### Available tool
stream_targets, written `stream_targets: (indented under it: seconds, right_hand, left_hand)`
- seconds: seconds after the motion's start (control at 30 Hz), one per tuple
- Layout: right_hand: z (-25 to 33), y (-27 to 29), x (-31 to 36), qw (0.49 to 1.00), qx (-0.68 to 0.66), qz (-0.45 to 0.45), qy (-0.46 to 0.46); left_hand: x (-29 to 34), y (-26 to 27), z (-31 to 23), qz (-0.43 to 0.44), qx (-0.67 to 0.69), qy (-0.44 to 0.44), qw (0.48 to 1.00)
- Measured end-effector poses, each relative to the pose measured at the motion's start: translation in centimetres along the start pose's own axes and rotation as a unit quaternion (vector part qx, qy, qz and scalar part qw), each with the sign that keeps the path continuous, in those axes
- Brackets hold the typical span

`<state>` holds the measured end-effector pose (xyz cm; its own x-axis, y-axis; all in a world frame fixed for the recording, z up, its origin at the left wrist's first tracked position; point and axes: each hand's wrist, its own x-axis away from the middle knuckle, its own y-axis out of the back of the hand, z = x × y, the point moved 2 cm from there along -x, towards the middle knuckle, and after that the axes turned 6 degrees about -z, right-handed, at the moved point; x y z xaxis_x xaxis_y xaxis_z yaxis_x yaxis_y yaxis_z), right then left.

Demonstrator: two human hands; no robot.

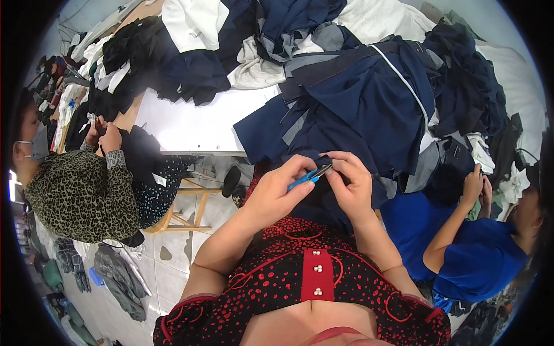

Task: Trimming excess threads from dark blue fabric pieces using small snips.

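My left hand (278, 187) is closed around small blue-handled thread snips (302, 180), whose dark blades point right toward my other hand. Opposite it, my right hand (353, 187) pinches the edge of dark navy cloth (320, 202) between thumb and fingers. The blade tips lie close to these fingertips; whether they touch the cloth or a thread is too small to tell. The cloth hangs down over my lap. Just beyond both hands, a large heap of navy garment pieces (363, 98) spills over the table's near edge.
More fabric piles, black (133, 52) and white (196, 23), cover the far side of the white table (190, 121). A person in a leopard-print top (81, 196) handles dark cloth at left. At right, another in blue (485, 259) handles cloth. A wooden stool (199, 199) stands left.
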<state>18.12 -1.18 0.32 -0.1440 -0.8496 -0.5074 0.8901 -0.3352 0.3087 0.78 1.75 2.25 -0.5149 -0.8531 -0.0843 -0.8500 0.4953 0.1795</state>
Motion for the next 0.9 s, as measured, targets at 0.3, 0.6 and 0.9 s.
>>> stream_targets:
  seconds: [0.3,0.6,0.9]
  right_hand:
    - [-0.7,1.0,-0.2,0.953,-0.209,0.078,-0.205]
    - [-0.2,1.2,0.2,0.954,-0.187,0.120,-0.203]
    - [-2.0,1.6,0.3,0.972,-0.039,0.207,-0.107]
  left_hand:
    - [-0.7,1.4,-0.1,0.015,-0.061,0.026,0.998]
    - [-2.1,-0.3,2.6,0.000,0.017,0.043,0.999]
    - [-3.1,-0.9,2.7,-0.117,-0.192,-0.155,0.962]
